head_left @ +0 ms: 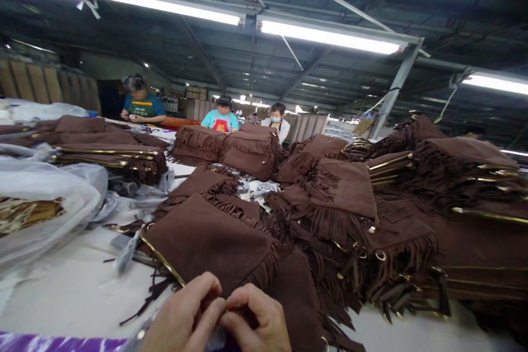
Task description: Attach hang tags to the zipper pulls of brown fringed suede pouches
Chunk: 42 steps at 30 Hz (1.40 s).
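Note:
At the bottom middle, my left hand [187, 313] and my right hand [258, 316] meet, thumbs and forefingers pinched together. Something small sits between the fingertips, too hidden to name. Just beyond them lies a brown suede bag [202, 242] with fringe and a gold zipper along its left edge. Another brown piece [292, 297] lies flat to the right of my right hand. Below my hands, a bit of clear plastic shows, partly covered by the fingers.
Fringed brown bags are heaped to the right [346, 187] and stacked behind [251, 148]. At left are more bags [107, 143] and a clear plastic bag [49, 187] with tan pieces. Purple-and-white material [61, 342] lines the near table edge. Several people work across the table.

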### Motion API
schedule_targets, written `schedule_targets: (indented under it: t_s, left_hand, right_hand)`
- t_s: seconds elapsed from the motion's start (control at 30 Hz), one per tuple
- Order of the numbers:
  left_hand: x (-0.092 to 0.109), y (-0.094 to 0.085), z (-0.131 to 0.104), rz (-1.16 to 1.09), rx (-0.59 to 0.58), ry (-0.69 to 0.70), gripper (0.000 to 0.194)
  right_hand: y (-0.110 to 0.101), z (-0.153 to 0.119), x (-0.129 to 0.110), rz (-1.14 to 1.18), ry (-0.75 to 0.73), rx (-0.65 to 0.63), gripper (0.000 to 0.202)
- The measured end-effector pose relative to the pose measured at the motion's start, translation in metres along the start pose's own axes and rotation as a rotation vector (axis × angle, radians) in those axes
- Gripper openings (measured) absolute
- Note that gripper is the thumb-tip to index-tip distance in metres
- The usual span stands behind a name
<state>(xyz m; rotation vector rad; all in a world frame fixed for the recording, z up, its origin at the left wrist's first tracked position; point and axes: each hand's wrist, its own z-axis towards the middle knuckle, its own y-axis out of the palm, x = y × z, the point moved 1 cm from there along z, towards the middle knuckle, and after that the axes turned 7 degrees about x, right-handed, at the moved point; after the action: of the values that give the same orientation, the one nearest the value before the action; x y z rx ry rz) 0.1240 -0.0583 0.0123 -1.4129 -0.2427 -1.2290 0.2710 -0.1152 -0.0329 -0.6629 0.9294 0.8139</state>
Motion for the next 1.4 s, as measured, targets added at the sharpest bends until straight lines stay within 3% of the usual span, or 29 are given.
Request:
schedule_targets:
  t_s: [0.13, 0.23, 0.3, 0.4, 0.53, 0.67, 0.83, 0.93, 1.03, 1.3, 1.4]
  left_hand:
    - [-0.008, 0.006, 0.008, -0.100, -0.006, 0.037, 0.027]
    - [-0.017, 0.003, 0.015, -0.344, 0.029, -0.099, 0.033]
    - [-0.020, -0.001, 0.019, -0.493, 0.036, -0.182, 0.040]
    - [-0.016, -0.007, 0.022, -0.567, 0.064, -0.201, 0.047]
    - [-0.001, -0.007, 0.024, -0.596, 0.080, -0.174, 0.049]
    - [0.006, -0.005, 0.026, -0.685, 0.064, -0.177, 0.047]
    - [-0.013, 0.013, 0.022, -0.949, 0.119, -0.369, 0.051]
    - [-0.024, 0.027, 0.013, -0.868, 0.029, -0.301, 0.050]
    - [-0.024, 0.035, 0.007, -0.795, 0.014, -0.219, 0.044]
    - [-0.007, 0.036, 0.000, -0.527, 0.306, -0.084, 0.026]
    - [-0.008, 0.037, 0.000, -0.475, 0.309, -0.068, 0.023]
  right_hand:
    - [-0.002, -0.002, 0.004, -0.006, 0.025, -0.077, 0.010]
    - [-0.006, -0.004, 0.006, 0.017, 0.077, -0.049, 0.019]
    - [-0.009, -0.003, 0.004, 0.035, 0.088, -0.032, 0.013]
    - [-0.016, 0.005, -0.008, -0.024, -0.014, -0.042, 0.015]
    - [-0.019, 0.019, -0.029, -0.179, -0.188, -0.193, 0.017]
    - [-0.015, 0.025, -0.034, -0.182, -0.139, -0.212, 0.018]
    - [-0.013, 0.023, -0.025, -0.088, 0.030, -0.149, 0.026]
    - [-0.015, 0.022, -0.021, -0.072, 0.062, -0.147, 0.030]
    - [-0.016, 0.021, -0.021, -0.101, 0.017, -0.154, 0.032]
    - [-0.016, 0.018, -0.018, -0.176, -0.132, -0.156, 0.029]
    - [-0.015, 0.017, -0.017, -0.229, -0.231, -0.125, 0.028]
